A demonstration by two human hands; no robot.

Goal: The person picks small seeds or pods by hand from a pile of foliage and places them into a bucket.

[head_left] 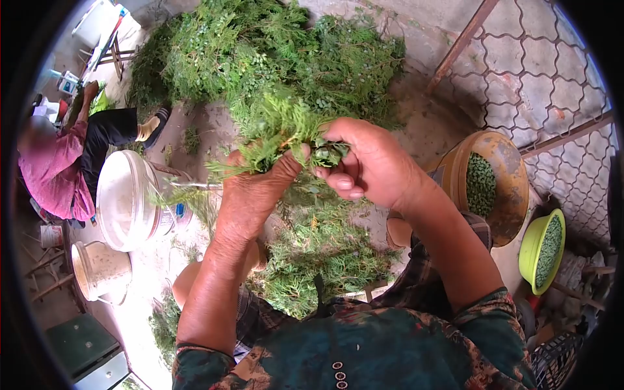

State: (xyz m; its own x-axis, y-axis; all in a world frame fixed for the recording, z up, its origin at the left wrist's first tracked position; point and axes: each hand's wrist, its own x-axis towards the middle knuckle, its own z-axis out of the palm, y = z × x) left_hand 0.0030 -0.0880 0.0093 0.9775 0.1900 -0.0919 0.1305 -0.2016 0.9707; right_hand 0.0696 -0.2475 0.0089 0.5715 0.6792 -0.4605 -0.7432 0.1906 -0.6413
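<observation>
My left hand (250, 198) is closed around a leafy arborvitae sprig (279, 127), with the thumb pressed on its stems. Close beside it, my right hand (377, 159) has its fingers curled around a small clump of green cones (330, 155) at the sprig's right side. Both hands are raised in front of me, over my lap. Beyond them a large heap of cut arborvitae branches (273, 49) bearing pale green cones lies on the floor. More cut greenery (318, 253) lies between my legs.
To the right stand a yellowish bucket (513, 185) and a lime-green basin (530, 253), both holding green cones, near a wire-mesh panel (520, 58). At left are a white bucket (120, 201), a smaller beige bucket (104, 270) and a seated person in a pink shirt (58, 169).
</observation>
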